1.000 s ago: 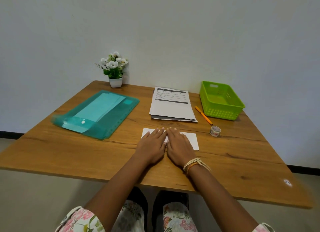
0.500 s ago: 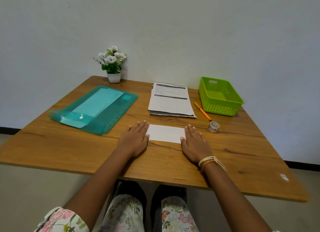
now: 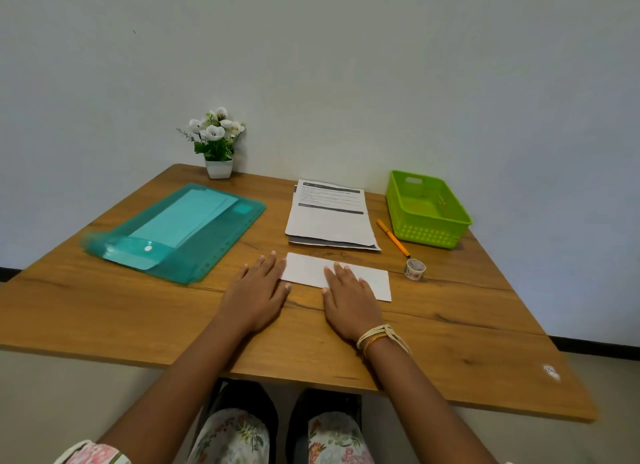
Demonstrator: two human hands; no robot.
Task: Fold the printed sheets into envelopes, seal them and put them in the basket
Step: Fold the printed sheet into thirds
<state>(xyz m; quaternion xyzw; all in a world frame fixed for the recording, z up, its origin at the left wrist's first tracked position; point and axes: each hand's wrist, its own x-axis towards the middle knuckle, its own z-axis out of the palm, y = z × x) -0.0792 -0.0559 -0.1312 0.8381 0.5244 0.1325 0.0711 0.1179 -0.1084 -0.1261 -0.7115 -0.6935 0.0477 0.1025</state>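
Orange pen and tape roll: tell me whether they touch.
Apart. The head view shows bare wood between the tip of the orange pen and the tape roll.

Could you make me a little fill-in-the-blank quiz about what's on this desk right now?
1. The right hand lies flat on the folded ____ sheet.
2. The orange pen lies between the printed stack and the ____ basket.
3. The roll of tape stands just past the pen's ____ end.
4. Envelopes show through the ____ folder.

Missing words: white; green; near; teal
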